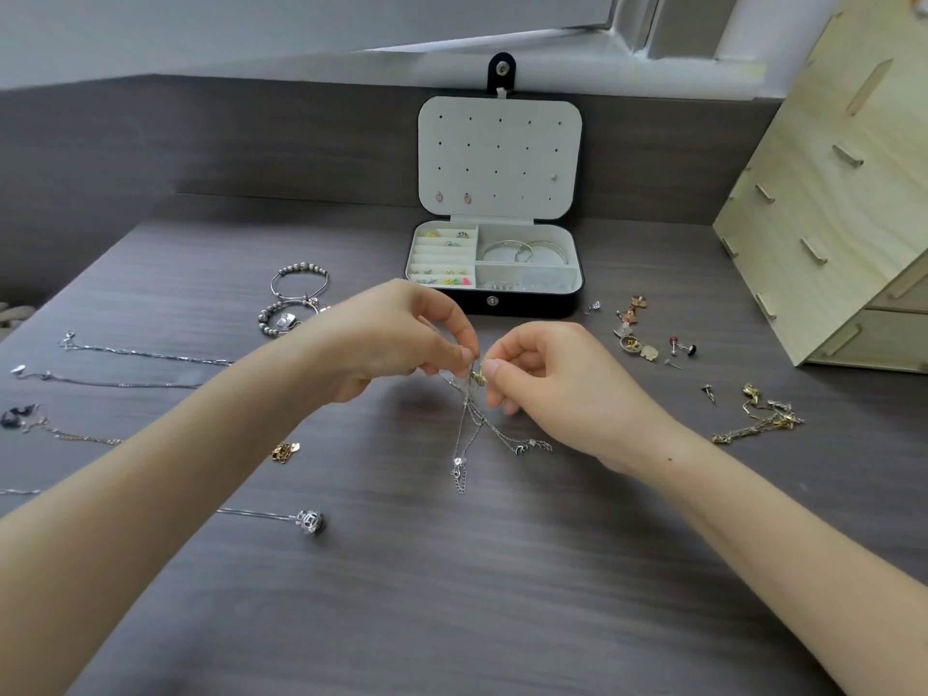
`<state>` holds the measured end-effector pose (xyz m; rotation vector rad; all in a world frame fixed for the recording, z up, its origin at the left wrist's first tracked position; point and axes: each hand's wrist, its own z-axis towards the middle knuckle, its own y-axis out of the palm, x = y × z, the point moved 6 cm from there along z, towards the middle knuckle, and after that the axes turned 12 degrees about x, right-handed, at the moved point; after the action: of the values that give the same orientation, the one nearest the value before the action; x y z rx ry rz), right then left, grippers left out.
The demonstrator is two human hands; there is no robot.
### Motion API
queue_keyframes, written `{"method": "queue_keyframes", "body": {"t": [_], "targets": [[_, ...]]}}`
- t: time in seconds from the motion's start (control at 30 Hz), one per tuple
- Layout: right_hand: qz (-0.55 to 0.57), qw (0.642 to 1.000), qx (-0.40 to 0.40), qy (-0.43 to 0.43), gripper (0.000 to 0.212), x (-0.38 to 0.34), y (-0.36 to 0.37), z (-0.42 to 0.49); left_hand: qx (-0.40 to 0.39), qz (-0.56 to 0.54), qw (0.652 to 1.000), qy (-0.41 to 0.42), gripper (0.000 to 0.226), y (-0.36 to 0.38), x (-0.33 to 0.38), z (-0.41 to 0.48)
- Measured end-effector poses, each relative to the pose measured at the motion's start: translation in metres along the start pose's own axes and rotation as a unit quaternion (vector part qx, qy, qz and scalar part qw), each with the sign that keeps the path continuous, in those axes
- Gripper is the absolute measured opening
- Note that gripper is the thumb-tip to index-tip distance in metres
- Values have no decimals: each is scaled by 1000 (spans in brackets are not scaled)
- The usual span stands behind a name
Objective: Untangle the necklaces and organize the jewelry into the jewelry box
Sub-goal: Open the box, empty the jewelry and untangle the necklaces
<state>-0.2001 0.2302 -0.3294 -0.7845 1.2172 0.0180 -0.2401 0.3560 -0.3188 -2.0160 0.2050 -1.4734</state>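
Above the table's middle, my left hand (401, 339) and my right hand (547, 374) both pinch a knot of tangled silver necklaces (469, 429) between thumb and fingertips. The chains hang down from the knot, and their ends and small pendants lie on the dark table. Behind my hands stands the open jewelry box (494, 301), black outside and white inside. Its tray holds rings, bangles and small earrings, and a few studs are pinned to the lid.
Beaded bracelets (296, 303) lie at the left of the box. Several silver chains (145, 355) stretch across the left side, with a round pendant necklace (309, 520) nearer me. Loose earrings (645, 336) and a gold chain tangle (763, 419) lie at the right. A wooden drawer unit (833, 193) stands far right.
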Motion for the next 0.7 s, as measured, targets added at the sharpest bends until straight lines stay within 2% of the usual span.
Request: {"method": "queue_keyframes", "body": {"t": [0.17,0.5,0.6,0.7], "targets": [[16,999,18,24,19,5,0,0,-9,6,1000,0,15,1,3,-2],[42,997,61,12,18,3,-1,-2,0,-37,999,-7,16,1,8,-6],[76,994,54,49,19,6,1,-5,1,-35,999,11,17,4,15,-9],[149,979,35,132,23,14,5,-7,0,-17,999,32,12,7,21,-11]]}}
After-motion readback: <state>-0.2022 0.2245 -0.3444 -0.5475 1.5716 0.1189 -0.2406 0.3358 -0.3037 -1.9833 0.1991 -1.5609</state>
